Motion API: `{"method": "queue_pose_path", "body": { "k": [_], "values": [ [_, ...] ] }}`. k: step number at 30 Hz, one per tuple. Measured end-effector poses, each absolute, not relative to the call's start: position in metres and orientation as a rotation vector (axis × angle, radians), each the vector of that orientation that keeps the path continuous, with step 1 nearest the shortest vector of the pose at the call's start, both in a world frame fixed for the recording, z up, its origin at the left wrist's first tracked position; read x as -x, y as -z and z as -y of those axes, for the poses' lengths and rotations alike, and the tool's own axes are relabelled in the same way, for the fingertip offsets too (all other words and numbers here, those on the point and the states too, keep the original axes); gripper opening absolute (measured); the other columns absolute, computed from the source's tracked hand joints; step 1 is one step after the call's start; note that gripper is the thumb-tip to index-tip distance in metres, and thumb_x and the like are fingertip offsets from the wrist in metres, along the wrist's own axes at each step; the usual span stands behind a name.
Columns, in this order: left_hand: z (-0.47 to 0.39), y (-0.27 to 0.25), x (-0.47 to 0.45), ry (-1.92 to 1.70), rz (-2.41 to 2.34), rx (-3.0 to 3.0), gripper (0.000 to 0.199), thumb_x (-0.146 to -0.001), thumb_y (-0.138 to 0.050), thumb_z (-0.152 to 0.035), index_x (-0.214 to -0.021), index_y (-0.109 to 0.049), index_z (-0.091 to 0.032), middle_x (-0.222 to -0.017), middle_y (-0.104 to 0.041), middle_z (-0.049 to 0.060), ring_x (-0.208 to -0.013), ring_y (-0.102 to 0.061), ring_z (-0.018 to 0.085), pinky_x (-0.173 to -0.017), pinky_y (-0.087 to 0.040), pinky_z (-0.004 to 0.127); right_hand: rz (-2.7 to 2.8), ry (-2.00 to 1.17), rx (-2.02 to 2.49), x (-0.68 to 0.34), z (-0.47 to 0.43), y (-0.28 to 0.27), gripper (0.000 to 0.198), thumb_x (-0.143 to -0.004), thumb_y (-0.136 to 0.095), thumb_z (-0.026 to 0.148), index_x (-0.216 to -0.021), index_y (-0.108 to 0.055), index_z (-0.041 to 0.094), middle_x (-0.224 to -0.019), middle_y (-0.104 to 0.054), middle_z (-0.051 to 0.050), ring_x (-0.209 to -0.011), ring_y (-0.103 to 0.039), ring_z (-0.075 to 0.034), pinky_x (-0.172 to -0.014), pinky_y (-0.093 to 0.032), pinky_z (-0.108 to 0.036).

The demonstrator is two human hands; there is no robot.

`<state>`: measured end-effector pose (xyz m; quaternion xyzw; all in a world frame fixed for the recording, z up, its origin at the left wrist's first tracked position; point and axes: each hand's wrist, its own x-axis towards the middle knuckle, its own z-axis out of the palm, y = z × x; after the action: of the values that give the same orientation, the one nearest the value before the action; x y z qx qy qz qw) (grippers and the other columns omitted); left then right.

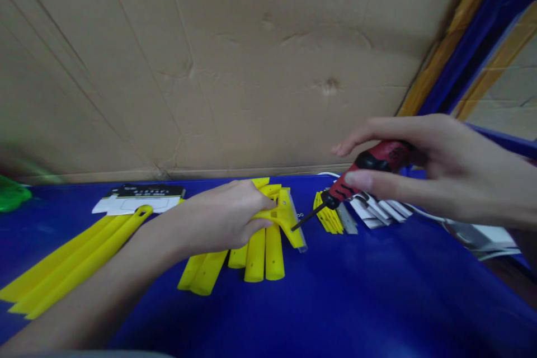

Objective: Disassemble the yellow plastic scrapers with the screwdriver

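My left hand (226, 212) is closed around the handle of a yellow scraper (285, 213), its wide head pointing right with a clear strip and thin blade edge along it. In my right hand (444, 168) is a red and black screwdriver (367, 170), the index finger stretched out above it. The screwdriver's dark shaft slants down left, and its tip meets a screw spot near the lower end of the scraper head. Beneath and beside my left hand lie several yellow handles (255, 257). Small loose screws (299, 215) show just past the head.
Several small yellow plates (329, 215), grey blades (347, 219) and white packets (375, 211) lie right of the scraper. On the left are long yellow scrapers (84, 257) and black-and-white cards (140, 198). A cardboard wall (251, 67) backs the blue table (356, 302). Something green (12, 194) stands far left.
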<state>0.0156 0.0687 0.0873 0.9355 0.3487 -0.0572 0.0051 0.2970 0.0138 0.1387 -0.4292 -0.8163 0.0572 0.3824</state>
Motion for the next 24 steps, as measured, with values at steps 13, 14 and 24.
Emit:
{"method": "queue_pose_path", "body": {
  "k": [13,14,24],
  "values": [
    [-0.0687,-0.0868,-0.0178,0.108,-1.068,-2.908,0.037,-0.102,-0.056,-0.037,-0.130,-0.073,-0.020,-0.114,-0.079,0.014,-0.103,-0.075,0.033,-0.088,-0.058,0.043,2.169,-0.035,0.959,-0.2957,-0.0100,-0.1403,0.023,-0.085,-0.071,0.028,-0.107,-0.077,0.029,-0.085,-0.076,0.003,-0.063,-0.066,-0.015,-0.051,-0.047,-0.025],
    [-0.0681,-0.0874,-0.0186,0.106,-1.064,-2.905,0.037,-0.102,-0.056,-0.037,-0.130,-0.073,-0.019,-0.115,-0.079,0.014,-0.103,-0.075,0.033,-0.087,-0.058,0.042,2.184,-0.094,0.935,-0.2956,-0.0098,-0.1405,0.032,-0.084,-0.071,0.027,-0.116,-0.074,0.030,-0.095,-0.077,0.002,-0.071,-0.070,-0.017,-0.054,-0.050,-0.026],
    [-0.0660,-0.0875,-0.0226,0.111,-1.020,-2.877,0.034,-0.101,-0.058,-0.034,-0.127,-0.074,-0.019,-0.115,-0.079,0.014,-0.104,-0.076,0.032,-0.085,-0.058,0.038,2.202,-0.124,0.944,-0.2978,-0.0044,-0.1444,0.028,-0.084,-0.074,0.034,-0.113,-0.077,0.032,-0.093,-0.078,0.001,-0.067,-0.069,-0.019,-0.052,-0.048,-0.028]
  ]
}}
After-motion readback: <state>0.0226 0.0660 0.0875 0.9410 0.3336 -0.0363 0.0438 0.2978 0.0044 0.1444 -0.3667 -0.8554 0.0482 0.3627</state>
